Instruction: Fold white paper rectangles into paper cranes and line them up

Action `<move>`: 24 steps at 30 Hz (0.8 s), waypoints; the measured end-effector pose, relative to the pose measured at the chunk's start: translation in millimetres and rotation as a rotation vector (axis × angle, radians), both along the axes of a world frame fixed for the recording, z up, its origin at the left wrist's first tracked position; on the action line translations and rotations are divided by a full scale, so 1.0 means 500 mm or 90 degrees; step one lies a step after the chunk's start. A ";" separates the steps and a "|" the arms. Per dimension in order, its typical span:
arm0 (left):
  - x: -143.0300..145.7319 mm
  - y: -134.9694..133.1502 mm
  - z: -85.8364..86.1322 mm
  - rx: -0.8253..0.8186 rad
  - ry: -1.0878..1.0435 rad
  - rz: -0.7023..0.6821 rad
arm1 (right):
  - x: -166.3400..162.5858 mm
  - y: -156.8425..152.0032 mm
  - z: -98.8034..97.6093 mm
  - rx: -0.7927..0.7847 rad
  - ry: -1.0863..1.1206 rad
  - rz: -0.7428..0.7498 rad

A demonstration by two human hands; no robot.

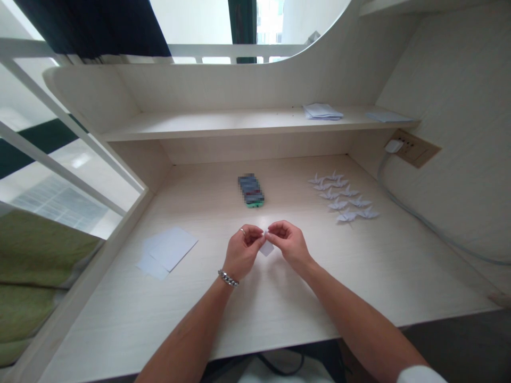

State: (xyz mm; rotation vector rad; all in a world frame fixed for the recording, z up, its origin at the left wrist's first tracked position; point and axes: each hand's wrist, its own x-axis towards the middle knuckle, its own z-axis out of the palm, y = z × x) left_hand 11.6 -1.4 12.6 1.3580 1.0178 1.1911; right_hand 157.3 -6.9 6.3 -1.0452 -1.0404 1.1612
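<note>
The pale desk (pixel 399 266) runs from a far shelf (pixel 223 119) to its near edge. Paper cranes (pixel 331 194) sit far right, white sheets (pixel 175 250) left. Well apart from both, the left hand (pixel 242 249) and right hand (pixel 291 243) pinch folded paper (pixel 266 248) mid-desk. A dark, green-ended object (pixel 251 190) beyond is blurred past reading. The paper is small, white, with a pointed near end.

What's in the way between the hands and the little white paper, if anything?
Nothing I can see: the left hand and right hand both pinch the small white paper directly. The blurred dark object lies beyond them, not in between.
</note>
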 end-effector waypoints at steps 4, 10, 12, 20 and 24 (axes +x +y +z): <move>0.000 0.000 0.001 0.008 0.021 -0.013 | 0.002 0.000 0.000 -0.001 -0.012 -0.001; -0.002 -0.001 -0.005 -0.006 0.022 -0.029 | 0.004 -0.001 -0.003 0.002 -0.015 0.029; -0.003 -0.002 -0.007 -0.007 0.033 -0.031 | 0.004 -0.001 -0.003 -0.007 -0.014 0.049; 0.002 -0.005 -0.006 -0.031 0.044 -0.077 | -0.001 -0.004 0.003 0.030 -0.012 0.010; 0.002 -0.007 -0.007 -0.038 0.071 -0.080 | -0.001 -0.003 -0.005 0.030 -0.028 0.009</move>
